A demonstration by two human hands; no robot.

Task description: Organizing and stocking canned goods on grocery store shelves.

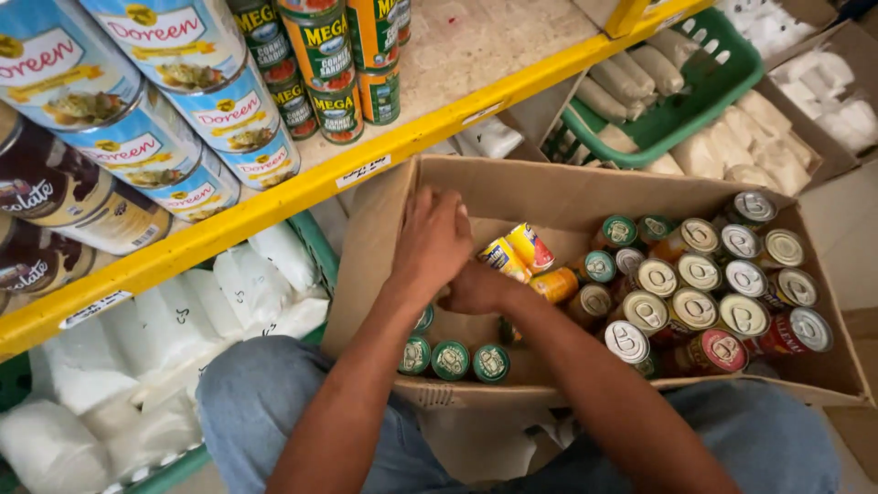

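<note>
An open cardboard box (567, 187) sits in front of my knees and holds many small tins. My left hand (430, 242) reaches into its left part, palm down with the fingers curled over something hidden. My right hand (477, 289) lies just under and right of it, partly covered, touching an orange tin (554, 284) that lies on its side. Two yellow tins (517, 252) lie tilted behind my hands. Three green-topped tins (450, 359) stand at the near wall. Several upright silver-topped tins (700, 274) fill the right half.
A yellow-edged shelf (302, 183) runs diagonally above the box, with stacked green and orange tins (320, 55) and large blue-labelled tins (183, 119). White bags (137, 348) lie below the shelf. A green basket (722, 82) of pale bags stands behind the box. My jeans (256, 393) are at the bottom.
</note>
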